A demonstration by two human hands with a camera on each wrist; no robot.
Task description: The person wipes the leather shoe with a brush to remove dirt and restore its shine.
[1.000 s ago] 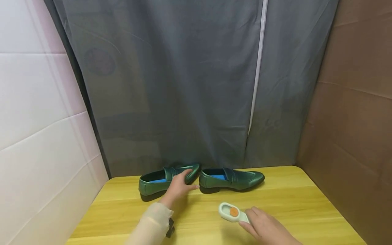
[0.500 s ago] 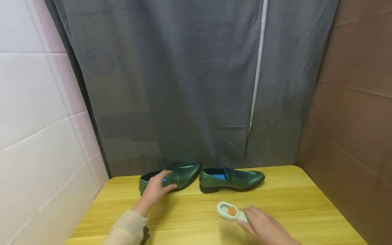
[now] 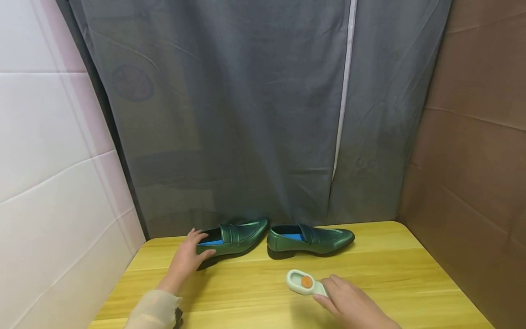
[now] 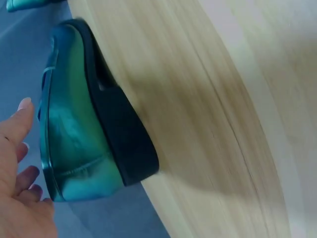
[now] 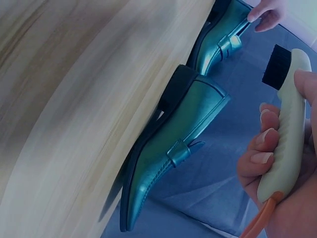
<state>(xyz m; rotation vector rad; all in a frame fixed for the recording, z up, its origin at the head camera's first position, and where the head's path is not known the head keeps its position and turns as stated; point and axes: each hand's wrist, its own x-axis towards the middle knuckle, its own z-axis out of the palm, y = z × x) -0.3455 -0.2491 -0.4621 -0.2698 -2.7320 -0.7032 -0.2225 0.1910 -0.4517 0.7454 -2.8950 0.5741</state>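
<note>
Left hand heelward, loafer perhaps leather

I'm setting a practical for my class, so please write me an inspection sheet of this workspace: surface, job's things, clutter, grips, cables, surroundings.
Surface: yellowish wood-grain table.
Job's things: green left loafer and right loafer, both with blue insides, toes pointing right; pale green brush with black bristles.
Clutter: nothing seen.
Grips: left grip at the left loafer's heel, fingers spread, contact unclear; right grip holds the brush's handle above the table.
Cables: nothing seen; the brush has an orange strap.
Surroundings: dark grey curtain behind, white panel left, brown panel right.
</note>
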